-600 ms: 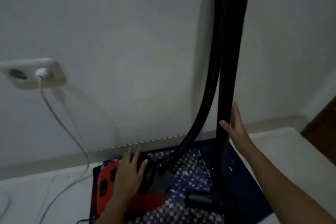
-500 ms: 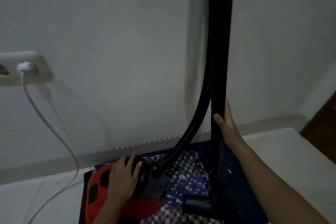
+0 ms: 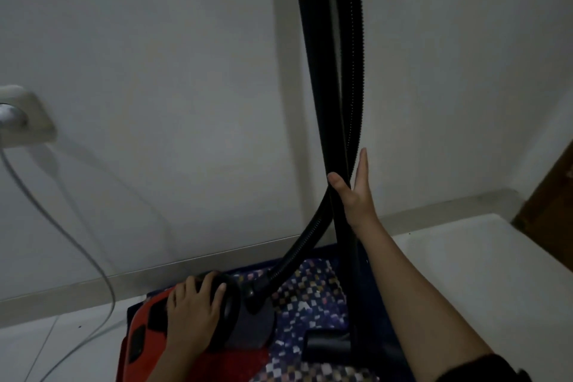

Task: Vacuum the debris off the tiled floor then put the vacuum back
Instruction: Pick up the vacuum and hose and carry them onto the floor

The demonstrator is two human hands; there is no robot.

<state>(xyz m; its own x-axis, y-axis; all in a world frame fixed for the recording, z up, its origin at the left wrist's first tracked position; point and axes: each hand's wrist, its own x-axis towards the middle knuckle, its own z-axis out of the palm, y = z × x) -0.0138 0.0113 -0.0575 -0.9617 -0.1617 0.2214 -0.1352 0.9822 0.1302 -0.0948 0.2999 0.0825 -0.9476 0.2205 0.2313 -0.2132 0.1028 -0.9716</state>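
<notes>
The red and black vacuum body (image 3: 145,332) rests on a patterned blue mat (image 3: 313,295) against the white wall. My left hand (image 3: 192,313) lies flat on its top by the black round cap, fingers spread. A ribbed black hose (image 3: 307,236) curves up from the body and runs beside the upright black wand (image 3: 325,71). My right hand (image 3: 356,192) steadies the wand, thumb in front and fingers straight behind it. The floor nozzle (image 3: 328,347) sits on the mat at the wand's foot.
A wall socket (image 3: 24,118) at the left holds a plug, and its grey cable (image 3: 77,251) droops to the pale tiled floor (image 3: 480,273). A brown door edge (image 3: 552,189) shows at the far right. A baseboard runs along the wall.
The view has shifted right, so the socket sits nearer the left edge. My right hand stays on the wand, my left on the vacuum body; hose and wand look more upright.
</notes>
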